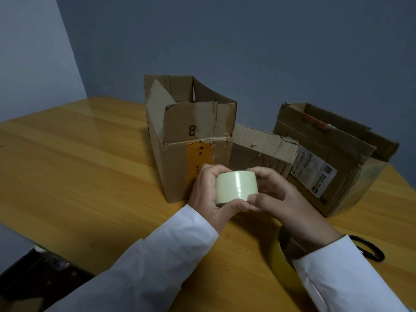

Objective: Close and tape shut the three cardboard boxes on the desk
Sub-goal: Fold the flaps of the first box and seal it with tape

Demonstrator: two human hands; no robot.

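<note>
A roll of pale tape (pixel 236 186) is held up at the centre of the frame, gripped from both sides: the left hand (pixel 208 194) is curled around its left face with the thumb tucked under, and the right hand (pixel 273 192) is wrapped round its right face with a fingertip (pixel 253 197) pressed against the lower edge, as if the loose end is being hunted for. Just behind the roll, the tall box (pixel 189 140), marked with an 8, is seen with its flaps standing open; the low middle box (pixel 261 147) is wedged between it and the labelled box (pixel 331 158) at the right of the frame, whose flaps also gape. All three rest on the wooden desk (pixel 78 167), none closed or taped yet, so the task is judged to be at its very start. Risks from here: the tape end may be missed or split into a sliver if it is picked at carelessly; a freed strip could fold onto itself; and the torn, creased flaps on the tall box could spring back up if tape is laid before they are pressed flat
</note>
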